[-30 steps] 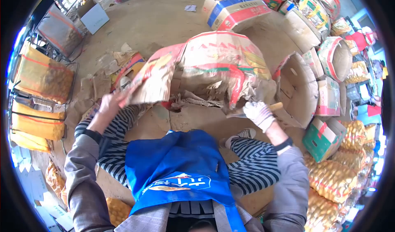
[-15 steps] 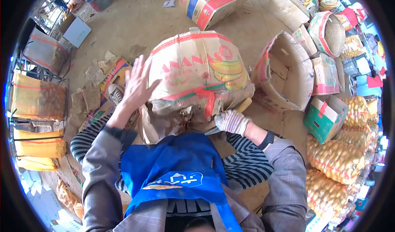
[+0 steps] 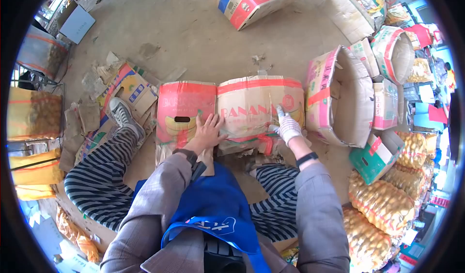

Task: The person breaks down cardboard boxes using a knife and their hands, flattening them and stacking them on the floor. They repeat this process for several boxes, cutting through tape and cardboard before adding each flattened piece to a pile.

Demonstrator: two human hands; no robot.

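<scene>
A cardboard banana box [image 3: 252, 96] lies on the floor in front of me, with a tan printed panel and a red end panel [image 3: 186, 103] with a hand hole. Its near edge is ragged and torn, with red tape hanging there. Bare and spread, my left hand [image 3: 208, 131] rests on the box by the crease between the two panels. My right hand [image 3: 289, 126], in a striped work glove, is on the right part of the tan panel, its thumb and forefinger apart. No tool shows in either hand.
Flattened cardboard [image 3: 128, 96] lies by my left shoe. To the right stand an open-topped carton [image 3: 322, 96], a green box [image 3: 370, 159] and several net sacks of round produce [image 3: 382, 195]. Another banana box [image 3: 256, 4] lies farther off. Filled sacks [image 3: 34, 113] line the left side.
The box has turned and settled lower, showing its red panel. My left hand has come down onto it. My gloved right hand has moved up onto the panel; the yellow-handled tool it held is out of sight.
</scene>
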